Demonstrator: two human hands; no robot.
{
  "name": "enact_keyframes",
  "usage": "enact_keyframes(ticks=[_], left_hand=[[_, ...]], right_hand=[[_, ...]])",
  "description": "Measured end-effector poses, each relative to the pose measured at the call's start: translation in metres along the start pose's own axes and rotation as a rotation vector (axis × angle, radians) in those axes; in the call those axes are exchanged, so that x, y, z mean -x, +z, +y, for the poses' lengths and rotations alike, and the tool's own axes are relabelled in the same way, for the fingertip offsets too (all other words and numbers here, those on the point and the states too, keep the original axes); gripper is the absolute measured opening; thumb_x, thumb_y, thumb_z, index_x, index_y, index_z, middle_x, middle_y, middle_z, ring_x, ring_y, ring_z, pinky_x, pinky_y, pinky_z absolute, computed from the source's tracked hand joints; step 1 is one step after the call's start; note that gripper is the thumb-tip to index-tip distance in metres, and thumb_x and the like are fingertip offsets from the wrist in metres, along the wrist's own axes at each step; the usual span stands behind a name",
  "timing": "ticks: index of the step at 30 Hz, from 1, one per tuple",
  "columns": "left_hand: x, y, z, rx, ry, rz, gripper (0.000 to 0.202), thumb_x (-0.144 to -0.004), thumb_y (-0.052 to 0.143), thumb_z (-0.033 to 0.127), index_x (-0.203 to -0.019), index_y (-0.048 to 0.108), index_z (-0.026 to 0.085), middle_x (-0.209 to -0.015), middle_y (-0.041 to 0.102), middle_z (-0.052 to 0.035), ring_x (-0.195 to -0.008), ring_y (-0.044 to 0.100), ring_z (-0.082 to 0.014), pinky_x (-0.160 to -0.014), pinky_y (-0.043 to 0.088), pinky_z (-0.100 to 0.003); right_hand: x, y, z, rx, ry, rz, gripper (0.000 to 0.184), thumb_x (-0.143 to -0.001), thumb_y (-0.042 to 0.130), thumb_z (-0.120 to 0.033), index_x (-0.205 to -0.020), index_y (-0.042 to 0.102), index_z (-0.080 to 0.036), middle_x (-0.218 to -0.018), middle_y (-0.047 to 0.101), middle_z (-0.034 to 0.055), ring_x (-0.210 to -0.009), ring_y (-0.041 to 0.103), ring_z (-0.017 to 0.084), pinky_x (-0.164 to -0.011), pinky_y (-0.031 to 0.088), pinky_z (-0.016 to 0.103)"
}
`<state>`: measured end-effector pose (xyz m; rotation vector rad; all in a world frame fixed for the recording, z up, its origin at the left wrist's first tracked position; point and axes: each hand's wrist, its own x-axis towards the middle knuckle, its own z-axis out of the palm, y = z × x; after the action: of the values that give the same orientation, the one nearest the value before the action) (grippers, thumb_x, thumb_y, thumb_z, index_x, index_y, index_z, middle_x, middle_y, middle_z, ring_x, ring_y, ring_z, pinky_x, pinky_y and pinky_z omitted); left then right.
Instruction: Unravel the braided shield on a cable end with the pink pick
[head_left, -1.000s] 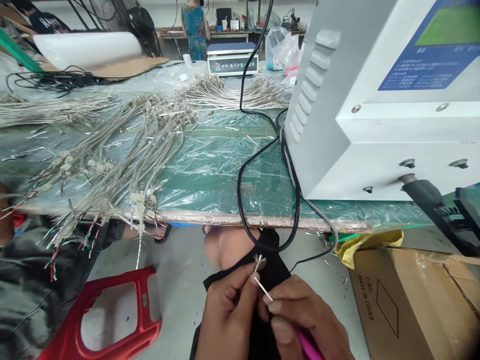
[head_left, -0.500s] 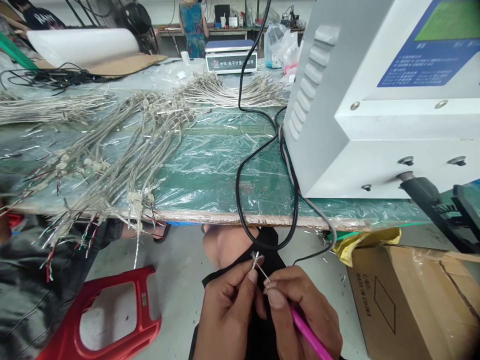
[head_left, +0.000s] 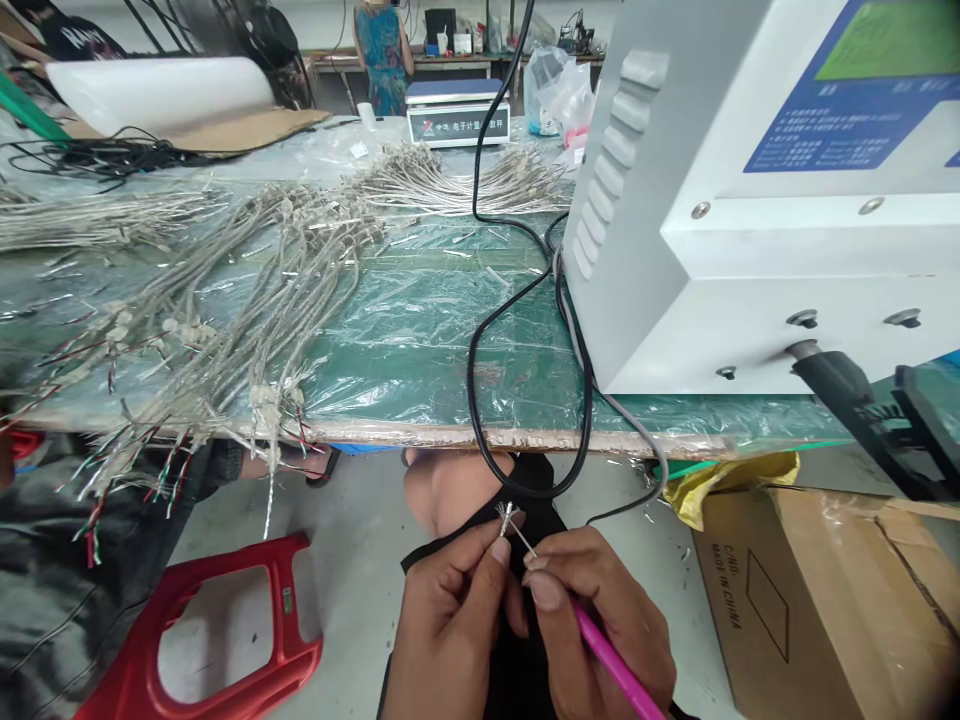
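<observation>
The **steel needle** (head_left: pixel 521 535) of a **pink-handled pick** (head_left: pixel 615 665) runs on a diagonal, its tip pointing up and to the left into a **frayed end of braided wire** (head_left: pixel 507 518), and its handle trailing down and to the right. The frayed end sits just above the person's lap, with its loose strands splayed upward.

The **left hand** (head_left: pixel 446 625) pinches the wire end between thumb and forefinger. The **right hand** (head_left: pixel 592 620) grips the pick firmly, with its fingers curled around the handle near the needle. The hands nearly touch, with **black clothing** (head_left: pixel 517 680) below them and a **bare knee** (head_left: pixel 450 495) just beyond.

Directly ahead, a **black power cord** (head_left: pixel 472 370) drapes over the edge of a **workbench** (head_left: pixel 450 437) covered in clear film over a green mat. **Bundles of braided cable** (head_left: pixel 247 300) lie across the bench, their red, green and white leads hanging over the edge. A **white machine** (head_left: pixel 675 300) with a blue instruction panel fills the right side.

A **red plastic stool** (head_left: pixel 289 610) stands at lower left. At lower right, a **cardboard box** (head_left: pixel 810 610) printed "MADE IN CHINA" sits beside a **yellow bag** (head_left: pixel 735 485). On the far side of the bench, an **electronic scale** (head_left: pixel 457 125) bears the Chinese label "电子计重".
</observation>
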<state>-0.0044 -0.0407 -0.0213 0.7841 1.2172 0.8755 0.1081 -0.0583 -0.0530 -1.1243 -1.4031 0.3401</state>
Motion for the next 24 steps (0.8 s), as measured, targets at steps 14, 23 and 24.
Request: enact_keyframes(ticks=[14,23,24], left_hand=[[-0.0016,-0.0045,-0.0010,-0.069,0.011,-0.030,0.032,-0.088,0.063,0.043,-0.078,0.073,0.015,-0.047,0.048,0.0045,-0.043,0.026,-0.0064,-0.044,0.018,-0.023],[-0.0004,-0.0045,-0.0019,-0.012,-0.033,-0.016,0.034,-0.086,0.066,0.044,-0.092,0.078,0.013,-0.047,0.048,0.0049,-0.046,0.030,-0.0076,-0.046,0.019,-0.023],[-0.0001,-0.0044,-0.0024,-0.009,-0.027,-0.007,0.034,-0.085,0.067,0.043,-0.097,0.078,0.014,-0.047,0.048,0.0051,-0.047,0.032,-0.0079,-0.046,0.020,-0.022]], right_hand=[[-0.0020,0.0017,0.0062,-0.041,0.171,0.011,0.014,-0.090,0.057,-0.006,-0.089,0.062,-0.019,-0.085,0.064,0.0019,-0.076,0.063,0.011,-0.063,0.055,0.024],[0.0036,-0.0056,-0.0002,-0.063,-0.002,-0.016,0.016,-0.084,0.054,-0.001,-0.089,0.062,-0.014,-0.074,0.065,0.0027,-0.068,0.062,0.013,-0.056,0.050,0.026],[0.0039,-0.0052,-0.0011,-0.055,0.000,-0.023,0.016,-0.084,0.054,-0.001,-0.088,0.062,-0.015,-0.073,0.064,0.0026,-0.066,0.062,0.012,-0.055,0.049,0.025]])
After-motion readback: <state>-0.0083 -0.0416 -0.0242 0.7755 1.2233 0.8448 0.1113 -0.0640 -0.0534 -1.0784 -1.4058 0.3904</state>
